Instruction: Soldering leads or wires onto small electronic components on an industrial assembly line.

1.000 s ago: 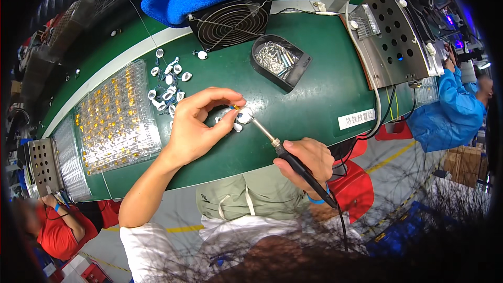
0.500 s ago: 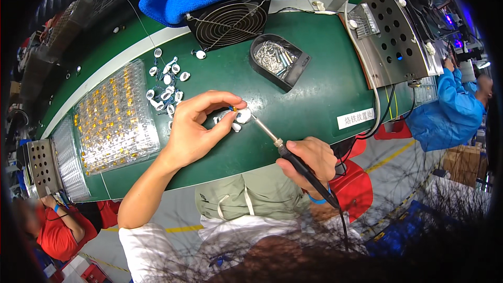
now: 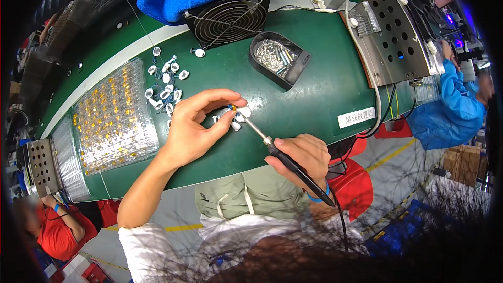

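Leftward by a little: that is how the right hand (image 3: 306,156) and its soldering iron (image 3: 290,162) have moved since the previous frame, the tip now by the lower side of a white round piece (image 3: 244,111); the left hand (image 3: 196,126) is almost unmoved.

Toward the left end of the green desk (image 3: 327,102) lies a glossy, clear plastic tray (image 3: 150,139) dotted with amber bits (image 3: 112,99). Beside its right edge, loose white pieces (image 3: 166,78), smooth and rounded with dark leads, lie scattered. Nearer the desk's front edge, the left hand's thumb and forefinger pinch a small part with yellow showing, next to the white round piece. One piece is being worked, then, while many lie loose; whether those are finished, or the tip touches, I cannot tell.

Behind, at the back edge, stands a black fan (image 3: 230,21) with a ringed wire guard. Next comes a rounded black bin (image 3: 287,81) of shiny metal bits (image 3: 270,55). The right hand's fingers close around the iron's smooth handle. By the right end rises a perforated metal box (image 3: 394,34).
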The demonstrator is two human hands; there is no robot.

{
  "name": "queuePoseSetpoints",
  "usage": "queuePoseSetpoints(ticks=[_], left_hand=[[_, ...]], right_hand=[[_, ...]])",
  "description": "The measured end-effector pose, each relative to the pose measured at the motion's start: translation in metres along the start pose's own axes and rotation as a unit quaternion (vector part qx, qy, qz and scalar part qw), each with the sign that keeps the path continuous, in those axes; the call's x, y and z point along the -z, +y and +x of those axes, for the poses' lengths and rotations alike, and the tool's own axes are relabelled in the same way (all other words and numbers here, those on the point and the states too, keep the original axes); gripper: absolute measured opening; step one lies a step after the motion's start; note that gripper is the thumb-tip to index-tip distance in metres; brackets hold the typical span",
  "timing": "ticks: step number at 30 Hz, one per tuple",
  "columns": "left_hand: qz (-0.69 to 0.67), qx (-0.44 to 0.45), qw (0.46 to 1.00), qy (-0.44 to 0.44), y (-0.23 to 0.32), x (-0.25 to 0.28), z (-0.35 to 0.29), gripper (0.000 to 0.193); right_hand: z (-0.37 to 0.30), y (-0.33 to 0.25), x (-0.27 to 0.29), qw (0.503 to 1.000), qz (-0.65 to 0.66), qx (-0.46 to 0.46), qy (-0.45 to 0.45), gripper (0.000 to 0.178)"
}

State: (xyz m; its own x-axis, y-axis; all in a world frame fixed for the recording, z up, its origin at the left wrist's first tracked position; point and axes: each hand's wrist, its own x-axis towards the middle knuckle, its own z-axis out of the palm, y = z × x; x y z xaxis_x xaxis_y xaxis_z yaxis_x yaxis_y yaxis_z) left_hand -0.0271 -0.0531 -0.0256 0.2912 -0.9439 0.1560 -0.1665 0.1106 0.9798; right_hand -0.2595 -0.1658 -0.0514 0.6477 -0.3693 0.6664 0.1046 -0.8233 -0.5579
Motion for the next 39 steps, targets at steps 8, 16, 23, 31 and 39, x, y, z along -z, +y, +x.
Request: queuePoseSetpoints(ticks=[8,16,23,31,39], left_hand=[[0.003,0.001,1.000,0.002,0.0012,-0.0002,0.0001,0.035],[0.000,-0.003,1.000,0.002,0.0007,-0.0002,0.0002,0.034],[0.010,-0.007,1.000,0.000,0.0003,-0.0003,0.0009,0.034],[0.013,-0.011,1.000,0.006,0.0015,-0.0010,0.0010,0.034],[0.058,-0.052,0.997,-0.005,-0.0004,0.0006,0.0006,0.036]], right_hand=[[0.0020,-0.0014,0.0004,1.000,-0.006,-0.005,-0.011,0.043],[0.0017,-0.0020,-0.0004,1.000,-0.010,-0.001,-0.007,0.042],[-0.0002,-0.0014,0.0001,1.000,-0.019,0.003,-0.001,0.041],[-0.0009,-0.0001,-0.0004,1.000,-0.008,-0.001,0.004,0.040],[-0.0021,-0.0006,-0.0012,1.000,-0.011,-0.003,-0.003,0.044]])
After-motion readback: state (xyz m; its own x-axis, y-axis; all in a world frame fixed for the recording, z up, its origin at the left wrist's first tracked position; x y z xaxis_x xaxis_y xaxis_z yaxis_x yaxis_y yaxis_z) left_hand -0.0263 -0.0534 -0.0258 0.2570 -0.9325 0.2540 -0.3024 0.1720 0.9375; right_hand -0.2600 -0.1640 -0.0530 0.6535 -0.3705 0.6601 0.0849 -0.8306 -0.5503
